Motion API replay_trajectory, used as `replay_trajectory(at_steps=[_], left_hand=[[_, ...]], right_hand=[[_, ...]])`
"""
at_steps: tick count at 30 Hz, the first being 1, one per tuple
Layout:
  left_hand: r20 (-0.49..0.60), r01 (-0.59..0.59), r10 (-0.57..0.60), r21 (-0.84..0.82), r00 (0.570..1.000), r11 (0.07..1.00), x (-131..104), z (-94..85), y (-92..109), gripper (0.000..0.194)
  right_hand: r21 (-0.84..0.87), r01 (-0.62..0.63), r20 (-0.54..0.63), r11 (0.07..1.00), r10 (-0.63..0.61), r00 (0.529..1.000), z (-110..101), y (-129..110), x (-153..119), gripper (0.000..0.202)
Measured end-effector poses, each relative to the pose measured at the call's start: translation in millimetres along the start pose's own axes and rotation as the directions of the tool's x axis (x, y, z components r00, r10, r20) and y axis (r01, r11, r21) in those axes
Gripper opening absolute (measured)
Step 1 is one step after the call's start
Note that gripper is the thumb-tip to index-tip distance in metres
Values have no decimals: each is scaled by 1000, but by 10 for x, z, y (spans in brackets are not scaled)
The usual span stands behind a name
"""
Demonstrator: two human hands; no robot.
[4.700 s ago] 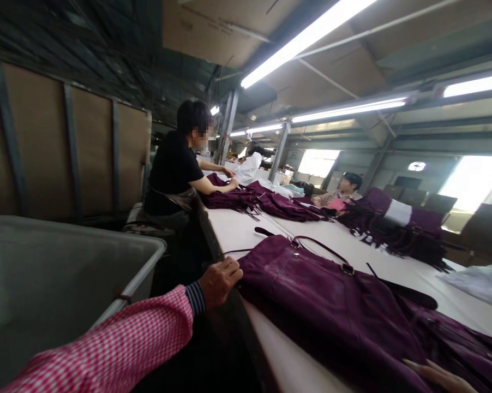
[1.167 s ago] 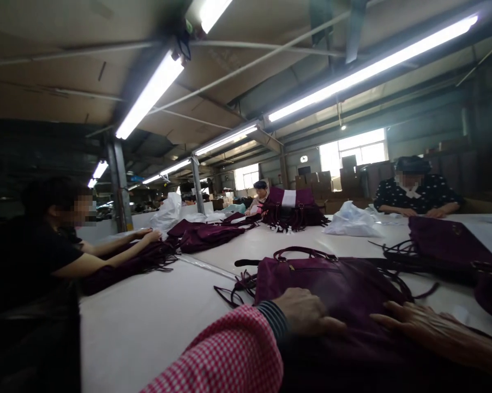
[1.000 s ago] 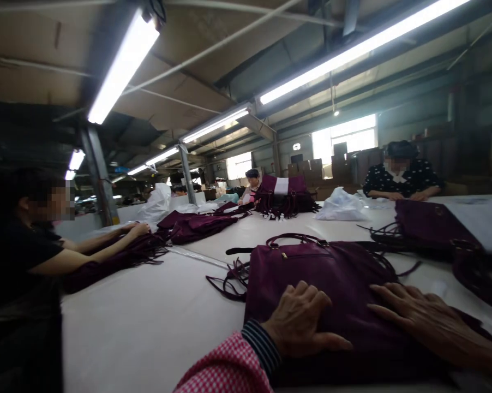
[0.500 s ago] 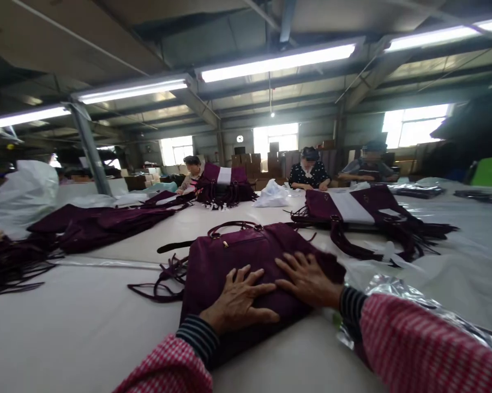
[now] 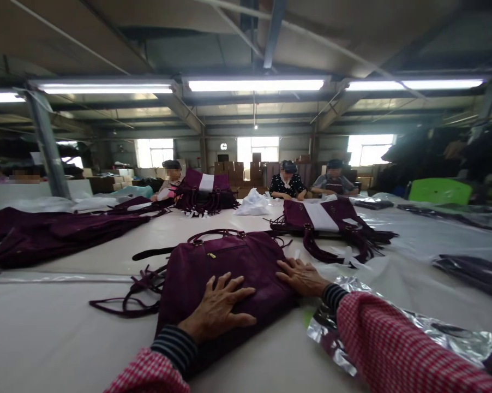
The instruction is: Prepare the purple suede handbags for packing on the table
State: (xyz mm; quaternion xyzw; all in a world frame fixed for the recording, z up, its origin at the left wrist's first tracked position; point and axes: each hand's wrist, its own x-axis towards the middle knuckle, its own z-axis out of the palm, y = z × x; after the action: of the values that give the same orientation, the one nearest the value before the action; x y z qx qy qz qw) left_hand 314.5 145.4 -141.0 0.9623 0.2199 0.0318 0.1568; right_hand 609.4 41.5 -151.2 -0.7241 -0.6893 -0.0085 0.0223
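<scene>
A dark purple bag [image 5: 238, 262] lies flat on the white table [image 5: 66, 333], its two thin handles and a small zipper pull toward the far side. Purple straps and fringe trail off its left side. My left hand [image 5: 219, 311] rests on the bag's lower middle with fingers spread. On the bag's right edge lies my right hand [image 5: 303, 277], its fingers apart and stretched out. Neither hand is closed around anything. Beside my right forearm is a shiny clear plastic wrapping [image 5: 340, 349].
More purple bags lie at the left [image 5: 66, 232], at the back [image 5: 192, 191] and at the right [image 5: 291, 215]. A white plastic bag [image 5: 253, 203] sits between. Across the table several people work. A green chair [image 5: 440, 191] stands back right.
The view has turned to the right and levelled. My right hand has slid outward to the bag's right edge, farther from my left hand, which stays spread on the bag.
</scene>
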Motion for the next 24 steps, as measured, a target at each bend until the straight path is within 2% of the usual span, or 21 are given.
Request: replay_trajectory(at_steps=[3,5,7,10,13,16,18,21,24], left_hand=[[23,25,-25,19,999,1000,11,-1,7,74],[27,39,-40,38,999,999,17,6,5,74],[27,40,-42,52,999,998,27,18,-7,72],[20,30,-32,68,999,997,52,39,-37,72],[7,25,-25,69,1000,997,82,56,-64,73],[-4,23,-23,51,1000,998,94,61,-70,73],[-11,18,-18,38,1000,999,86,56,-60,71],[-26,18,-17,34,999,999,63,43,-35,69],[-18,28,-28,39,999,999,51,40,-24,71]], right_hand=[[99,-56,102,994,45,994,14,33,-16,41],[147,-114,88,983,102,991,-124,33,-8,54],[200,-154,64,968,143,988,-358,68,-84,71],[245,-164,46,956,158,986,-739,183,-494,89],[221,-216,111,951,195,974,-943,273,-1189,108],[106,-307,167,946,287,943,-885,298,-1852,119],[78,-372,189,925,353,916,-756,304,-2137,123],[150,-457,219,877,421,880,-554,305,-2317,121],[181,-466,170,866,440,882,-415,262,-2330,119]])
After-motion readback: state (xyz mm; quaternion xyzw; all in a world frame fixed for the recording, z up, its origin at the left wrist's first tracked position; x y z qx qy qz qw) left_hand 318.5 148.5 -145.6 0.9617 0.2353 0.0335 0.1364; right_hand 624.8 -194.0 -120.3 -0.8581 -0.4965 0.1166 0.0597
